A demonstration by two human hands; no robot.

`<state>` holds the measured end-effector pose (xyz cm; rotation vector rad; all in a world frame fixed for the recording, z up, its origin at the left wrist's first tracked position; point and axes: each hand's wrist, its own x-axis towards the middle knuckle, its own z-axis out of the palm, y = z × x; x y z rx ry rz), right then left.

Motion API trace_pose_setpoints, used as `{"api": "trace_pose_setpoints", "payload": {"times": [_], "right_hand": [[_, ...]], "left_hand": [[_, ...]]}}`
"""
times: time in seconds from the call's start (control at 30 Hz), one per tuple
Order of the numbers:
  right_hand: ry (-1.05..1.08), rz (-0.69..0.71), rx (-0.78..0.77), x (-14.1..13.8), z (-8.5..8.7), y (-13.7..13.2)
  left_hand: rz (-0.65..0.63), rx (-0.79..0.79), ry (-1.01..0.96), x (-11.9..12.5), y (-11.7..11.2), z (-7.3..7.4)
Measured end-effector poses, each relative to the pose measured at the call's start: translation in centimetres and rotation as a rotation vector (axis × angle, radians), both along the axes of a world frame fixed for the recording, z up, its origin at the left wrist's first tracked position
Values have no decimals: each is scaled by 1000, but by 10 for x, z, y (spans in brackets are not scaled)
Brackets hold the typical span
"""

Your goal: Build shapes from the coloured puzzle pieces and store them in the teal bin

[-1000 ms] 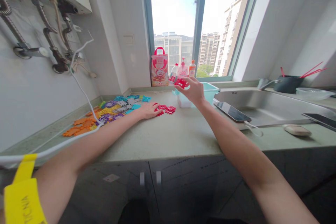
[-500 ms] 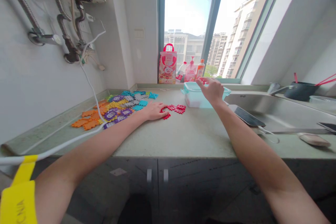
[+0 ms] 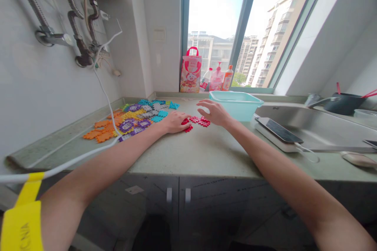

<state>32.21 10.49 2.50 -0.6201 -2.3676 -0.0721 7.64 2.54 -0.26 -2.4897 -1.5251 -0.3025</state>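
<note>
My left hand (image 3: 176, 122) rests on the counter, its thumb and fingertips closed on a red interlocking plastic tile (image 3: 186, 122) that they partly cover. More red tiles (image 3: 204, 122) lie flat just to the right of it. My right hand (image 3: 216, 112) hovers above and to the right of these, fingers apart and nothing seen in them. Behind it stands a pale turquoise plastic tub (image 3: 240, 110), partly hidden by the hand; its contents cannot be made out. Left of my left hand spreads a pile of orange, yellow, purple, grey and blue tiles (image 3: 129, 123).
A white cable (image 3: 106, 96) hangs over the tile pile. A phone (image 3: 278, 129) on a white block sits at the edge of the steel sink (image 3: 326, 127). On the sill stand a pink bag (image 3: 191, 74) and several bottles (image 3: 216, 79). A soap-like bar (image 3: 358, 160) lies right.
My right hand has come down and left from over the tub toward the red tiles. The red piece it held is out of its fingers. My left hand stays in place.
</note>
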Motion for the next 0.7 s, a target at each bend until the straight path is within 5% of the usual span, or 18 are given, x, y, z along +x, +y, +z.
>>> {"api": "trace_pose_setpoints", "payload": {"times": [0.27,0.7], "right_hand": [[-363,-59,-320,-9,-24,4],[-229,60,-374,-12,-24,0]], "left_hand": [[-3,12,15,-9,-2,13],[71,-125,76,-40,-12,36]]}}
